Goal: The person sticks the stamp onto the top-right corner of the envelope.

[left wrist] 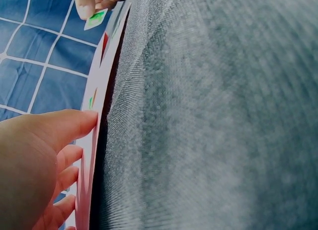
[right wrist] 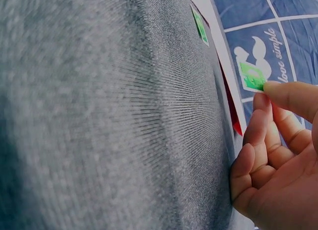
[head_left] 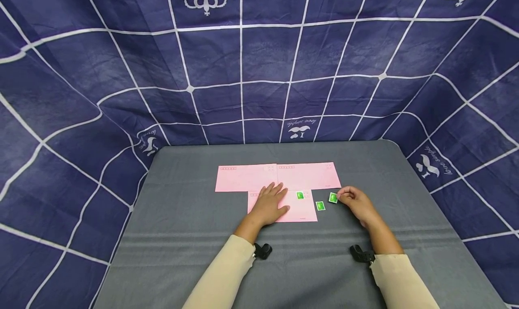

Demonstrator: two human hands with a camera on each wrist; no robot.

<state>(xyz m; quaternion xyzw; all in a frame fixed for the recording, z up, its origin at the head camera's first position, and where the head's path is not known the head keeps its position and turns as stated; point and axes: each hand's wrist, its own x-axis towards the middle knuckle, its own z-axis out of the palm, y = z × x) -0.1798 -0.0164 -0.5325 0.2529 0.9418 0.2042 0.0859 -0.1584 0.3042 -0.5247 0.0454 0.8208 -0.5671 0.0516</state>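
Note:
A pink envelope (head_left: 289, 212) lies nearest the person, with one green stamp (head_left: 300, 195) on its upper right part. My left hand (head_left: 269, 204) rests on this envelope with fingers spread; the left wrist view shows the thumb and fingers (left wrist: 64, 128) against the pink paper. Between thumb and forefinger, my right hand (head_left: 358, 203) pinches a second green stamp (right wrist: 252, 77) by its edge, held up off the table to the right of the envelope. A third green stamp (head_left: 320, 206) lies on the grey cloth just beside the envelope's right edge.
Two more pink envelopes, a left one (head_left: 239, 178) and a right one (head_left: 310, 176), lie side by side behind the near one. Grey cloth (head_left: 182, 237) covers the table. A blue white-lined curtain (head_left: 263, 52) hangs at the back and both sides.

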